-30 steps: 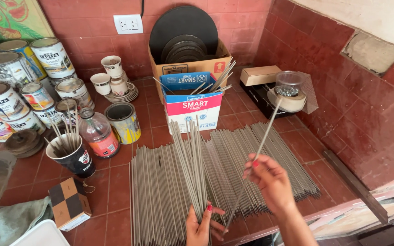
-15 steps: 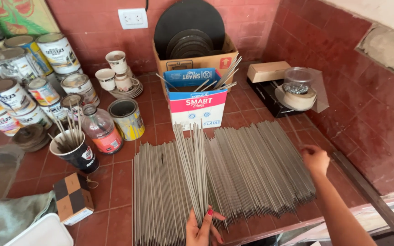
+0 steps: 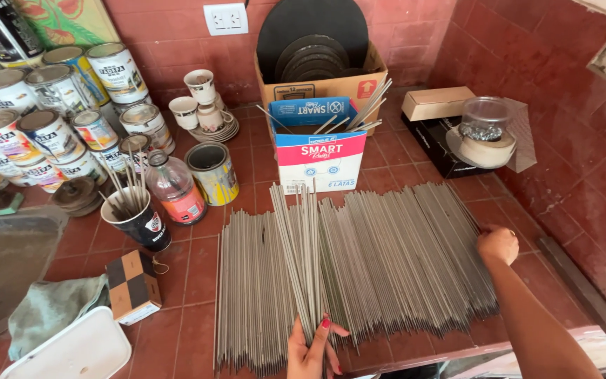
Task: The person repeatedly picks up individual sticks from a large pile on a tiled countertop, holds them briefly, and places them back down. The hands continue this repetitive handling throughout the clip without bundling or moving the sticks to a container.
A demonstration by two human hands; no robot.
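Note:
A wide layer of thin grey metal rods (image 3: 387, 267) lies spread across the red tiled counter (image 3: 198, 281). My left hand (image 3: 313, 347), at the counter's near edge, grips the near ends of a small bundle of rods (image 3: 299, 245) that lies on top of the layer and points away from me. My right hand (image 3: 497, 243) rests with curled fingers on the right edge of the layer, touching the outermost rods.
Behind the rods stand a white, red and blue carton (image 3: 320, 154) with rods in it and a cardboard box of dark discs (image 3: 320, 70). Paint cans (image 3: 43, 119), a mug of sticks (image 3: 138, 221), a bottle (image 3: 175, 186) and cups (image 3: 201, 105) crowd the left. A tape roll (image 3: 485, 144) sits right.
My right hand held one rod up in the air, then came down to the right edge of the rod layer. My left hand kept its grip on the bundle.

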